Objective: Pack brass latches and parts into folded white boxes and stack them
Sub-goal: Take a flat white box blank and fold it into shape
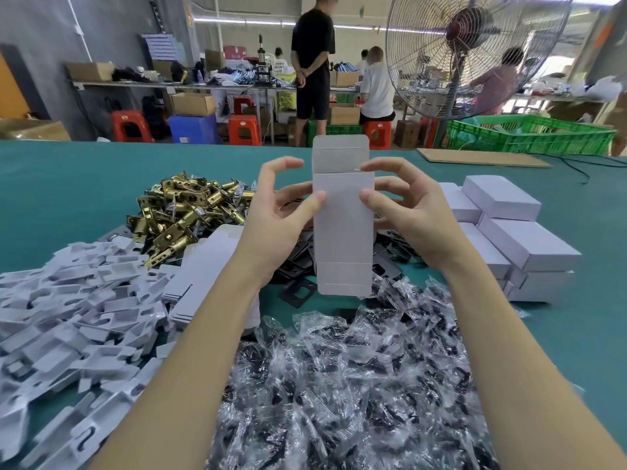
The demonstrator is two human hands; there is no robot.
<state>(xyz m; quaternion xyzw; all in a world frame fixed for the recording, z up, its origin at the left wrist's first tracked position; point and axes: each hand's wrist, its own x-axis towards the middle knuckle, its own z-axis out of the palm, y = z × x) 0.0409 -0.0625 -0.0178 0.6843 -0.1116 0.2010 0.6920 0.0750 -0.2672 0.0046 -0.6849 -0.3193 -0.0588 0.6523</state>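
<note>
I hold an unfolded white box (343,228) upright in mid-air above the table, its top flap standing open. My left hand (281,212) grips its left edge with the thumb in front and fingers behind. My right hand (403,205) grips the right edge the same way, forefinger at the top corner. A heap of brass latches (183,212) lies to the left. Closed white boxes (509,228) are stacked at the right. Black plates (298,262) lie under the box.
White card inserts (68,317) pile up at the near left beside flat box blanks (203,276). Clear bags of black parts (356,385) fill the near middle. A cardboard sheet (481,157), green crate (529,134) and big fan (471,52) stand beyond; people work behind.
</note>
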